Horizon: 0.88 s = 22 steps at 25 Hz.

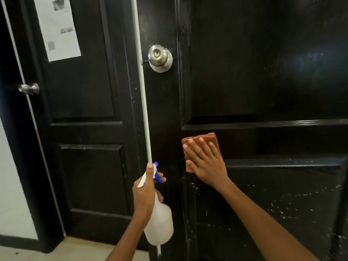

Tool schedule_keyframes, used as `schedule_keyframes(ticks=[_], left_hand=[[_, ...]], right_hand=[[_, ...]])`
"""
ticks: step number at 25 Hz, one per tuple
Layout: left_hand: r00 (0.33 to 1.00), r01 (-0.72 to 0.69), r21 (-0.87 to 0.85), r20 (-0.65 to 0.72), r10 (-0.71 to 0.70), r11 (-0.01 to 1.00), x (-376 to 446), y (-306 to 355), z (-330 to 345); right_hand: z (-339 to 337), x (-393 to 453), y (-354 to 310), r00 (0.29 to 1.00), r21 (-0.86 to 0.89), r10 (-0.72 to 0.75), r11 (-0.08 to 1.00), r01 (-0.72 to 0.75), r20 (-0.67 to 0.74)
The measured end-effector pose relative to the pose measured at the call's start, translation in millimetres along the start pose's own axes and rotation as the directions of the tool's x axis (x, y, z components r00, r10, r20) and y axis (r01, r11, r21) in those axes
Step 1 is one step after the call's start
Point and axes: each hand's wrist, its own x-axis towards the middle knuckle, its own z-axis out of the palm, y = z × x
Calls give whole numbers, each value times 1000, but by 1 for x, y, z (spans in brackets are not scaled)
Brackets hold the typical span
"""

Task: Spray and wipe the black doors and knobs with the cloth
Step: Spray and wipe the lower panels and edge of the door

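Note:
Two black panelled doors fill the view. The right door (263, 72) carries a silver keyed knob (160, 57) near its left edge, and white droplets speckle its lower panel. My right hand (205, 164) presses a folded orange-brown cloth (204, 140) flat against this door's middle rail, fingers straight. My left hand (146, 191) grips the neck of a white spray bottle (160, 225) with a blue trigger, held just left of the cloth. The left door (84, 166) has a silver knob (29, 88) at its left side.
A white vertical strip (140, 72) runs between the two doors. A printed paper sheet (58, 27) is stuck on the left door's upper panel. A white wall (11, 194) with a black baseboard and pale floor (75, 249) lie at the lower left.

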Motion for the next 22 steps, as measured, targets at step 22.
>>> schedule_keyframes(ticks=[22], left_hand=[[963,232,103,-165,-213,967,-23,-75,-27]], right_hand=[[63,-53,-75,602,120,-765,636,763,228]])
